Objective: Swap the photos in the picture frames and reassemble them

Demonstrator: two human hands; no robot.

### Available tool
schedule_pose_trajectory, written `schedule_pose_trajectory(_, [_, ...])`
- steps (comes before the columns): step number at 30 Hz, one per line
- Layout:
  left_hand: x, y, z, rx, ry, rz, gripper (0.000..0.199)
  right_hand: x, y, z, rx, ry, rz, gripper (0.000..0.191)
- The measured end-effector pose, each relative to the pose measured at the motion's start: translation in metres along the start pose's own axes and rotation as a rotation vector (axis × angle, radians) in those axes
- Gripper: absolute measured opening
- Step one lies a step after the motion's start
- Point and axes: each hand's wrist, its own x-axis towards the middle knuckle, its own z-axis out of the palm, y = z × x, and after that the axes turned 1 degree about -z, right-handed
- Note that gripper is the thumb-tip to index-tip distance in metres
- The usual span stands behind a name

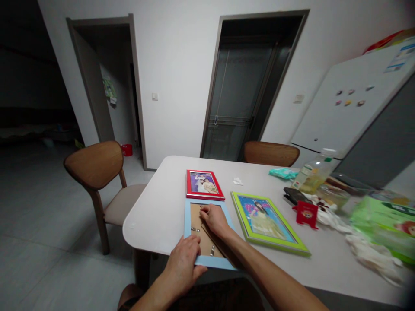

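A light blue picture frame [187,218] lies face down at the table's near edge, its brown backing board [205,247] and small metal clips [212,251] showing. My left hand [184,255] grips its near left corner, fingers over the side and thumb by the near edge. Over the far part of the backing, the fingers of my right hand [214,219] are pinched together; what is between them is hidden. A brown stand leg [218,244] runs under my right wrist. Beyond is a red frame [205,196] with a group photo; to the right lies a lime green frame [275,244].
On the white table [149,216] are a scrap of white paper [237,181], a red card-like stand [306,214], a dark wallet-like item [295,196], a bottle [313,172] and a green tissue pack [382,224]. Wooden chairs [97,164] stand left and behind.
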Motion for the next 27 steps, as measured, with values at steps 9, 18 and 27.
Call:
schedule_pose_trajectory(9, [0.0, 0.005, -0.004, 0.022, -0.012, -0.046, 0.047, 0.038, 0.019, 0.014, -0.066, 0.044, 0.251, 0.023])
schedule_pose_trajectory(18, [0.004, 0.004, 0.012, 0.115, 0.073, -0.009, 0.049, 0.026, 0.021, -0.022, 0.088, 0.116, 0.133, 0.025])
schedule_pose_trajectory(27, [0.001, 0.027, -0.005, -0.527, 0.466, -0.074, 0.018, -0.072, 0.02, -0.03, 1.444, 0.079, 0.557, 0.031])
